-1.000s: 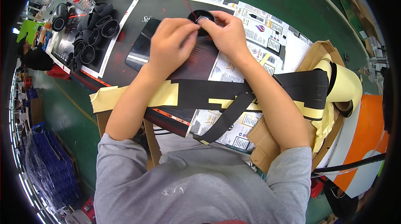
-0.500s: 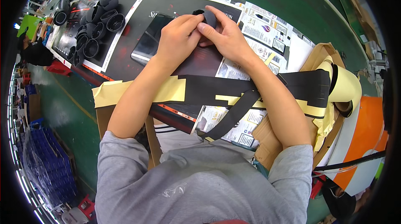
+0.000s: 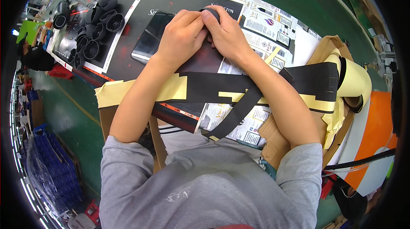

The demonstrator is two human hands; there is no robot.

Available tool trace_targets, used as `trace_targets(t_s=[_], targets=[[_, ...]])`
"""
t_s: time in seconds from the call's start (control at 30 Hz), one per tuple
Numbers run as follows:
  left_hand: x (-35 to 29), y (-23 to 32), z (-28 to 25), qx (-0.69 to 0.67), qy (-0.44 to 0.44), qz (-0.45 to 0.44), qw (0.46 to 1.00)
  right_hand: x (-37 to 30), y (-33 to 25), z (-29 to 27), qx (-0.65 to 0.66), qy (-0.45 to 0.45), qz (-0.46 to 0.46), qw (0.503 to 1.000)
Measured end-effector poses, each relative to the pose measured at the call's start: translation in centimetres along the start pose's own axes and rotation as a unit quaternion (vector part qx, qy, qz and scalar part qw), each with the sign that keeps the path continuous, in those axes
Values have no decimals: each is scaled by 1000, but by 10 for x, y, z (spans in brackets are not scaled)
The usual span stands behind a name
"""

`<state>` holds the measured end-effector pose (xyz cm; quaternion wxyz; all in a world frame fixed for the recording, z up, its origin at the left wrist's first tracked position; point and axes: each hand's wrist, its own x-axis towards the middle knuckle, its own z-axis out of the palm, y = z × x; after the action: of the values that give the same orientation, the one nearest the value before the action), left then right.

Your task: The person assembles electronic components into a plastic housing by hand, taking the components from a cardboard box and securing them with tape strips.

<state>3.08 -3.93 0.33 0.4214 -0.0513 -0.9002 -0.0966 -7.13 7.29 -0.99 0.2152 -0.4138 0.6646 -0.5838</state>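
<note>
Dark piece (image 3: 213, 12) is mostly hidden by left hand (image 3: 184, 32) and right hand (image 3: 227, 33).

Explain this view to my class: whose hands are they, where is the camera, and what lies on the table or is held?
No robot here, just bare human hands: a left hand and a right hand. One wide fisheye camera worn on the head looks down at them, so straight edges bend toward the rim. Both hands hold a dark piece, mostly hidden in the grip. On the table lie a phone, dark cups to the left, and printed sheets to the right. A black strip with yellow backing crosses the near side.
</note>
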Motion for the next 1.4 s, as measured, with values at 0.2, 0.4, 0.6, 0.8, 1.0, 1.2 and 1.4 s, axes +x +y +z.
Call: trace_targets(t_s=[0.2,0.4,0.6,0.8,1.0,1.2,1.4], targets=[[-4,-4,-2,-39,-45,-21,998,-3,-7,0,-41,-12,1,999],[-5,-8,-5,-31,-68,-20,997,0,-3,0,-85,-12,-48,995],[-2,-6,11,14,44,10,999,0,-12,2,52,37,70,996],[-2,1,-1,-71,102,-164,979,6,-10,-3,171,121,-28,978],[3,7,5,-526,46,-405,747,1,-25,4,105,103,-96,985],[4,-2,-6,-656,42,-552,514,-2,-35,5,-160,164,-226,947],[2,-15,-8,-661,72,-540,516,-33,-48,19,-288,-273,-320,860]])
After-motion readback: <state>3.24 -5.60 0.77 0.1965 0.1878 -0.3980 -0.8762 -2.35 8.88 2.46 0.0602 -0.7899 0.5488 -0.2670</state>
